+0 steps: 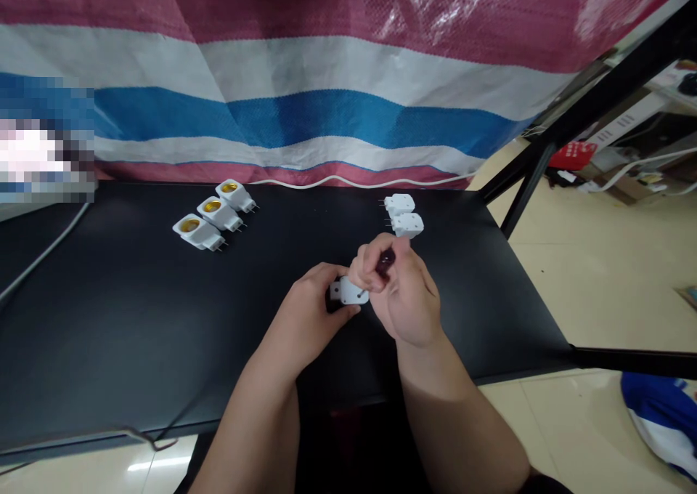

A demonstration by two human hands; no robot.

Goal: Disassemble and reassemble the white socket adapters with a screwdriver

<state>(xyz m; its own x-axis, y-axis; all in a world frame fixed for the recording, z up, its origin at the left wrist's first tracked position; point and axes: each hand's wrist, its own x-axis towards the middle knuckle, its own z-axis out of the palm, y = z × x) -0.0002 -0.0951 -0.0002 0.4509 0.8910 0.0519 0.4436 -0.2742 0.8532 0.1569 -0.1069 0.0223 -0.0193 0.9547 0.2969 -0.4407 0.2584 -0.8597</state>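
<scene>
My left hand (313,305) grips a white plug-in lamp socket (353,291) between thumb and fingers. It lies back side up, with small screw holes showing. My right hand (406,287) is closed around a screwdriver with a dark reddish handle (387,260). Its thin shaft slants down to the back of the socket, near a hole; whether the tip sits in a screw is too small to tell. Beyond my right hand, two more white sockets (407,224) lie back side up, pins pointing left.
Three white lamp sockets (201,231) with brass-coloured threads facing up lie in a slanted row at the back left of the black table (136,334). A white cable (332,180) runs along the back edge before a striped sheet (327,116). Black metal frame bars (526,189) stand at right.
</scene>
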